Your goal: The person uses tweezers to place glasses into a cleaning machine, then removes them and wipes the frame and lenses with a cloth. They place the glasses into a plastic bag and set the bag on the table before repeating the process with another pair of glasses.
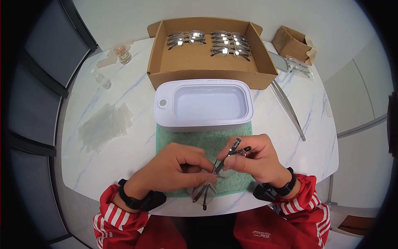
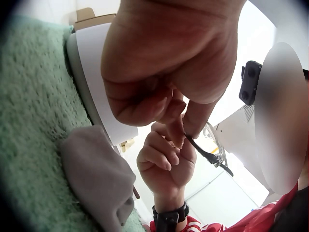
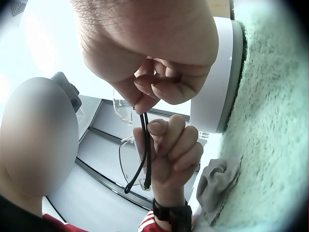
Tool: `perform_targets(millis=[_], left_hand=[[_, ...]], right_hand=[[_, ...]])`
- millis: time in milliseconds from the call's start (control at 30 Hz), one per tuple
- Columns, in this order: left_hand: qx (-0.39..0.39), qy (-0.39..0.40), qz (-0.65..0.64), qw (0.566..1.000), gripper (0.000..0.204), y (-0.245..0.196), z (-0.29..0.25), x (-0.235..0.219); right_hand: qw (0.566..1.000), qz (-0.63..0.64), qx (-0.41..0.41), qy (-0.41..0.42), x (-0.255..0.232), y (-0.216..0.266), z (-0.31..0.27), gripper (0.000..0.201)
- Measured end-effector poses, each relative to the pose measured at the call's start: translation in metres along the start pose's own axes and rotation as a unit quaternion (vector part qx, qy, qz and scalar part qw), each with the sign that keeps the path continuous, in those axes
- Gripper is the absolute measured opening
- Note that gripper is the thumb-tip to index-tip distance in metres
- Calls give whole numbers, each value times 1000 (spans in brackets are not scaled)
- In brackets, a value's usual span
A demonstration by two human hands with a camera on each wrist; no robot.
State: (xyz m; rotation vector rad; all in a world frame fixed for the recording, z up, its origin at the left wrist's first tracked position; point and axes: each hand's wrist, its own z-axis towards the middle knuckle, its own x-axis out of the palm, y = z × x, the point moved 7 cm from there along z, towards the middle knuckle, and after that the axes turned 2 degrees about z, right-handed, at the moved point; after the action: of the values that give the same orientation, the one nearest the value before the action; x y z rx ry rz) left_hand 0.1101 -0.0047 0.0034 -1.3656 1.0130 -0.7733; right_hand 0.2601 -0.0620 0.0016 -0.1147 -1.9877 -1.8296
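Note:
Both hands hold a pair of thin-rimmed glasses [image 1: 203, 194] with dark temples low over the front of a green towel [image 1: 186, 139]. My left hand [image 1: 172, 168] pinches the frame between thumb and index finger, its other fingers curled. Facing it, my right hand [image 1: 255, 159] grips dark, slender parts near the hinge area; whether they all belong to this pair I cannot tell. In the right wrist view, two black temples [image 3: 146, 159] hang side by side between the hands. A grey cloth [image 2: 99, 171] lies crumpled on the towel, hidden in the head view.
Behind the towel stands a white basin-like device [image 1: 163, 118]. A cardboard box [image 1: 207, 79] behind it holds several glasses [image 1: 230, 43]. Clear bags [image 1: 103, 126], a spray bottle [image 1: 101, 79] and a jar [image 1: 123, 55] are left; tweezers [image 1: 288, 108] and a small carton [image 1: 292, 45] are right.

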Motion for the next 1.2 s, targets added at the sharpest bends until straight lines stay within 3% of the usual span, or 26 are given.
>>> perform_targets(millis=[433, 567, 633, 733, 867, 1200], left_hand=[[3, -14, 7, 1000, 9, 3, 0, -2], [-7, -18, 23, 1000, 9, 1, 0, -2], [-6, -109, 44, 993, 11, 1, -2, -13], [-24, -125, 9, 992, 16, -2, -5, -23], [8, -113, 9, 994, 15, -1, -6, -21], [-37, -78, -15, 996, 16, 7, -3, -13]], right_hand=[[999, -35, -35, -13, 2, -2, 3, 20], [999, -11, -6, -37, -4, -3, 0, 7], [999, 6, 3, -36, -5, -5, 0, 6], [997, 8, 3, -82, -7, -5, 0, 11], [996, 25, 6, -85, -13, -11, -1, 11], [996, 16, 20, -80, -12, -11, 0, 11]])
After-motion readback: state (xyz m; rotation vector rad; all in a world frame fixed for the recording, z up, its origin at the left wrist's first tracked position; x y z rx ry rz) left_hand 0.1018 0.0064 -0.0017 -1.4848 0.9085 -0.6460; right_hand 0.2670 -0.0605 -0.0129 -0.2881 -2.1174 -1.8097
